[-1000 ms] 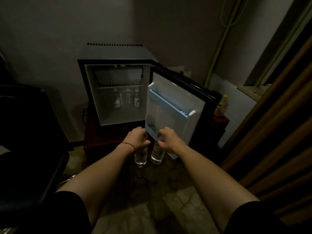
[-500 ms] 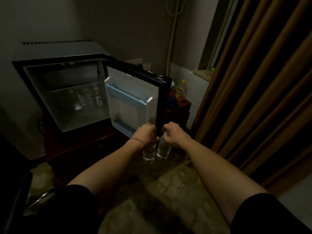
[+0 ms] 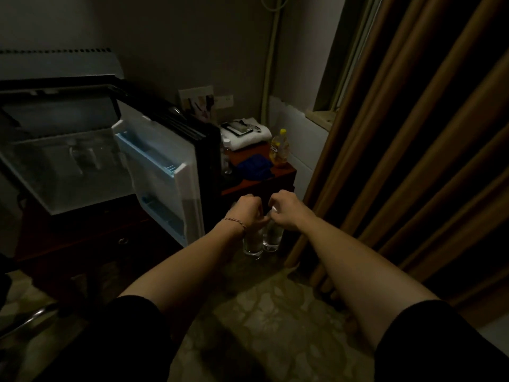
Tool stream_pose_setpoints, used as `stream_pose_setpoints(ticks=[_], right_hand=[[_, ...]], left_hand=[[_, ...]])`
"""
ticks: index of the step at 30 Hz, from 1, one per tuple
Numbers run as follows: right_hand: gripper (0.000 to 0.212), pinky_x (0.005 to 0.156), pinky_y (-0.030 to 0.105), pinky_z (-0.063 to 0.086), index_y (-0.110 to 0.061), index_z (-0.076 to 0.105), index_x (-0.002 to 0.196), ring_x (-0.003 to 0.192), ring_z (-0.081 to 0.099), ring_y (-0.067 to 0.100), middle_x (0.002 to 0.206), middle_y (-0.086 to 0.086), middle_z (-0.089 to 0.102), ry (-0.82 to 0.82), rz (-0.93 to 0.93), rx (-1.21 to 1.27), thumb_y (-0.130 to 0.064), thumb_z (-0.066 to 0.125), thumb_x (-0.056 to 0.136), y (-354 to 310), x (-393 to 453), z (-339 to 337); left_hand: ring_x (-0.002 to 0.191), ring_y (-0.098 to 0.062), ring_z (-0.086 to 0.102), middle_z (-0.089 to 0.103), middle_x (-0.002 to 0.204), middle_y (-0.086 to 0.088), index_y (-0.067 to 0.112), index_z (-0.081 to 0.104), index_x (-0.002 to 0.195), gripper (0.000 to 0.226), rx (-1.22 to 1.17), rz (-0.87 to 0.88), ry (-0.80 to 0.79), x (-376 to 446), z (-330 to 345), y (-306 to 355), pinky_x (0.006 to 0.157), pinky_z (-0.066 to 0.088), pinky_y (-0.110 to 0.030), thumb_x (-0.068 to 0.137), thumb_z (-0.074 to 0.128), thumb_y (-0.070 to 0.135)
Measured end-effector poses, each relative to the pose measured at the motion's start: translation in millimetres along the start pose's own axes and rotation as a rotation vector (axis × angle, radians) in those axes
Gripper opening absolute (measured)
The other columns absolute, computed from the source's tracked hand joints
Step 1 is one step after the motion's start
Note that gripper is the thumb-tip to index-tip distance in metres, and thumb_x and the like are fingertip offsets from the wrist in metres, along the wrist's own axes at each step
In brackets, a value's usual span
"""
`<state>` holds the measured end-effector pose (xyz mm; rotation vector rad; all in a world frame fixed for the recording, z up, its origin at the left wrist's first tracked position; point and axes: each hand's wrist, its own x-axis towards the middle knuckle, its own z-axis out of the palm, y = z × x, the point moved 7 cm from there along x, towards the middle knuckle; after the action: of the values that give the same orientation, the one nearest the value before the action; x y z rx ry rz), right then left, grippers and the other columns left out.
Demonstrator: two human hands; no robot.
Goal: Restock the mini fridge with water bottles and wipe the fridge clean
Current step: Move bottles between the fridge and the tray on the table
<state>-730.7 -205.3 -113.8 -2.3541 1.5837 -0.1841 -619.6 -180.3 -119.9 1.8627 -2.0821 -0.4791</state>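
Note:
My left hand (image 3: 248, 210) grips the top of a clear water bottle (image 3: 252, 245) that hangs below it. Right beside it, my right hand (image 3: 287, 212) grips the neck of a second clear water bottle (image 3: 273, 235). Both bottles hang upright, side by side, in front of the low wooden stand. The mini fridge (image 3: 63, 172) stands at the left with its door (image 3: 165, 175) swung open toward me. A few bottles show dimly at the back of the fridge's lower space. A blue cloth (image 3: 254, 166) lies on the side table behind the door.
The side table (image 3: 283, 172) also carries a yellow-capped bottle (image 3: 279, 148), a folded white towel (image 3: 248, 137) and a slim clear bottle (image 3: 226, 155). Brown curtains (image 3: 413, 133) hang at the right. A dark wooden cabinet (image 3: 96, 238) bears the fridge. Patterned floor lies below.
The view has swung to the right, so the fridge now sits at the left edge and the side table has come into sight. Both hands still hold their bottles together.

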Motion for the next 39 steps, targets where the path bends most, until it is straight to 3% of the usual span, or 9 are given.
stream_pose_setpoints(ticks=[3,8,18,26,35,39], right_hand=[[0.026,0.091,0.04,0.052,-0.014,0.062,0.118,0.105,0.056,0.023,0.12,0.005,0.05,-0.014,-0.042,-0.001,-0.018,0.063,0.092,27,18,-11],[0.025,0.092,0.04,0.052,-0.016,0.062,0.117,0.107,0.055,0.023,0.12,0.003,0.05,-0.025,-0.053,0.035,-0.018,0.062,0.092,72,57,-27],[0.026,0.093,0.039,0.049,-0.017,0.062,0.115,0.109,0.053,0.025,0.12,0.005,0.05,-0.087,-0.089,0.027,-0.021,0.063,0.089,107,168,-34],[0.028,0.092,0.036,0.049,-0.013,0.062,0.117,0.112,0.054,0.028,0.122,0.008,0.051,-0.157,-0.173,-0.016,-0.022,0.064,0.091,100,277,-37],[0.025,0.092,0.043,0.051,-0.014,0.063,0.114,0.108,0.056,0.032,0.117,0.008,0.051,-0.184,-0.272,0.003,-0.023,0.062,0.091,64,372,-22],[0.024,0.091,0.043,0.05,-0.012,0.061,0.112,0.105,0.056,0.031,0.115,0.01,0.05,-0.277,-0.366,0.008,-0.025,0.061,0.091,40,411,-2]], left_hand=[[0.09,-0.016,0.053,0.054,0.108,-0.003,0.02,0.056,0.09,0.02,0.003,-0.05,0.023,31,9,3,0.075,0.046,-0.028,0.087,0.07,0.033],[0.096,-0.016,0.054,0.053,0.11,-0.001,0.018,0.06,0.099,0.021,-0.01,-0.108,0.05,74,13,3,0.086,0.052,-0.033,0.087,0.071,0.032],[0.087,-0.016,0.052,0.054,0.103,-0.002,0.024,0.052,0.085,0.022,0.005,-0.151,0.05,187,11,-33,0.074,0.043,-0.028,0.086,0.071,0.034],[0.093,-0.02,0.056,0.053,0.107,-0.003,0.017,0.06,0.098,0.022,-0.05,-0.226,0.063,275,-8,-91,0.088,0.053,-0.039,0.086,0.072,0.032],[0.094,-0.021,0.057,0.054,0.111,-0.002,0.021,0.056,0.096,0.019,-0.075,-0.402,0.136,290,-25,-166,0.088,0.054,-0.04,0.085,0.07,0.029],[0.095,-0.022,0.056,0.054,0.111,-0.003,0.017,0.058,0.1,0.022,-0.026,-0.511,0.14,298,-27,-196,0.085,0.051,-0.035,0.085,0.07,0.029]])
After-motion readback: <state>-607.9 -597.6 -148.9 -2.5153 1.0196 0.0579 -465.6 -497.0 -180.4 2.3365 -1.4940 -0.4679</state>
